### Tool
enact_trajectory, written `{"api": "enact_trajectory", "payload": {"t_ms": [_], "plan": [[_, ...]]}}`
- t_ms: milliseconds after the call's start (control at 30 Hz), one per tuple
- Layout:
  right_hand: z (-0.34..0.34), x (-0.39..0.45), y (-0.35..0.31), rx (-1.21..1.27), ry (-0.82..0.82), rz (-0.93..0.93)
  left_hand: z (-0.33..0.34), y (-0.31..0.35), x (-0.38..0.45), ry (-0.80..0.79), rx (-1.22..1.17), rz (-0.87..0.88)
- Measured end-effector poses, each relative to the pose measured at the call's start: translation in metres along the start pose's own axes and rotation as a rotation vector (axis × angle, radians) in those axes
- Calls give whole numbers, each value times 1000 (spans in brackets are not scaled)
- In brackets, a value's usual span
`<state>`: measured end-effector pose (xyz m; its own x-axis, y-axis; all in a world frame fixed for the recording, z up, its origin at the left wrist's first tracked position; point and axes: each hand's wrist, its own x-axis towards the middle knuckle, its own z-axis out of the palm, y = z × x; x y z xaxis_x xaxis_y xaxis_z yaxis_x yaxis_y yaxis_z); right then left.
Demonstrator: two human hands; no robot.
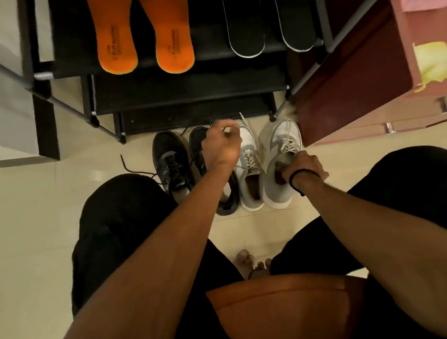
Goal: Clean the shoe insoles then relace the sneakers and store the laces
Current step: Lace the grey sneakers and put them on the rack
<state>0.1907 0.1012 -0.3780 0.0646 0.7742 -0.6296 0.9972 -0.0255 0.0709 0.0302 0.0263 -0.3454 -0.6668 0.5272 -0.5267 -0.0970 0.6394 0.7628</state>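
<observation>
Orange shirt fabric (281, 314) fills 6 o'clock, with bare toes (255, 263) just above it. Pale floor tile (16, 229) lies open at 9 o'clock; a maroon cabinet (363, 84) closes in at 2 o'clock. Four sneakers stand at centre before the black shoe rack (190, 90). Left hand (223, 144) pinches what seems a white lace (243, 118) above the grey sneaker (248, 165). Right hand (303, 167) grips the collar of the white-grey sneaker (278, 146). Orange insoles (140, 28) and black insoles (270, 25) lie on the rack at 12 o'clock.
</observation>
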Motion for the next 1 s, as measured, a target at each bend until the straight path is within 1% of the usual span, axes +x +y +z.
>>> {"api": "enact_trajectory", "payload": {"t_ms": [100,167,233,300,333,400,533,600,633,700,767,900,933,1000], "plan": [[-25,-37,2,7,43,-58,-15,19,-28,-45,43,85],[-39,-63,1,2,74,-140,-25,29,-49,-113,163,80],[-57,-92,4,18,111,-225,-38,33,-77,-213,313,54],[-73,-125,10,17,147,-328,-51,36,-106,-292,386,58],[-80,-141,14,8,175,-387,-57,37,-117,-302,397,74],[-90,-177,28,31,275,-541,-72,43,-142,-247,385,127],[-104,-250,57,266,498,-883,-99,53,-193,21,291,264],[-106,-280,67,362,568,-950,-108,54,-224,114,257,351],[-105,-289,71,431,567,-953,-111,52,-239,155,255,400],[-102,-302,79,612,497,-899,-116,47,-263,209,244,471],[-99,-306,86,691,439,-833,-116,35,-278,219,214,512],[-96,-303,93,639,332,-780,-105,14,-302,153,162,516],[-97,-299,96,665,311,-777,-103,12,-306,149,132,510],[-99,-290,105,812,214,-761,-104,10,-307,158,54,457]]}}
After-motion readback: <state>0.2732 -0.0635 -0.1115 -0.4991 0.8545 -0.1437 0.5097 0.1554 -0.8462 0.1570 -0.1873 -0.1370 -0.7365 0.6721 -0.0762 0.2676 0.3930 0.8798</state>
